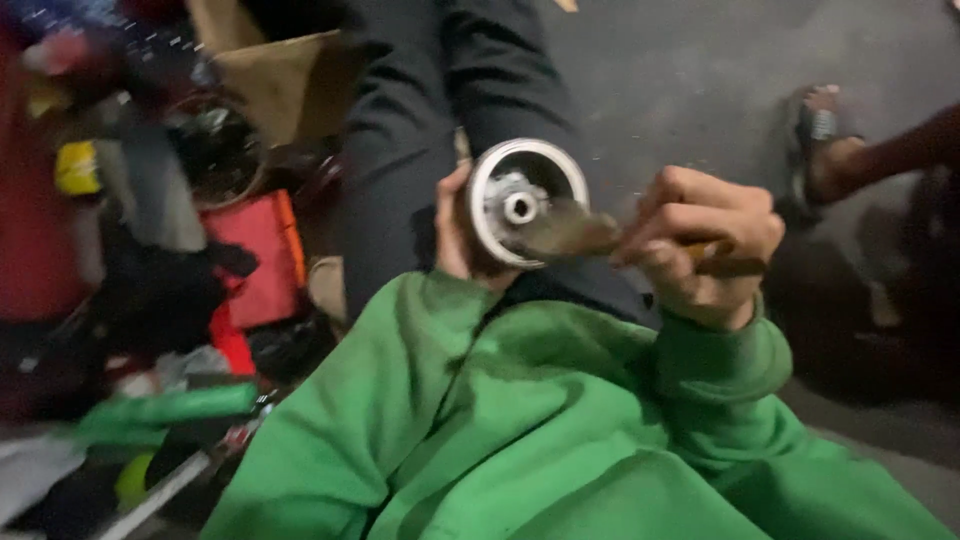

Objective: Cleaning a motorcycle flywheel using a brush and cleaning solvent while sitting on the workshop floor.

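Note:
My left hand (455,232) grips a round grey metal cup-shaped part (524,200) from behind, its open face turned toward me, a small hub in its middle. My right hand (700,240) is closed on the wooden handle of a brush (640,242), whose blurred bristle end lies against the lower inside of the part. Both arms wear green sleeves (560,420). The picture is motion-blurred.
Dark trousers (430,120) lie behind the part. A cluttered pile at the left holds a red box (262,250), a yellow item (76,168), brown cardboard (275,85) and green items (150,412). Another person's sandalled foot (826,150) rests on the grey floor at the right.

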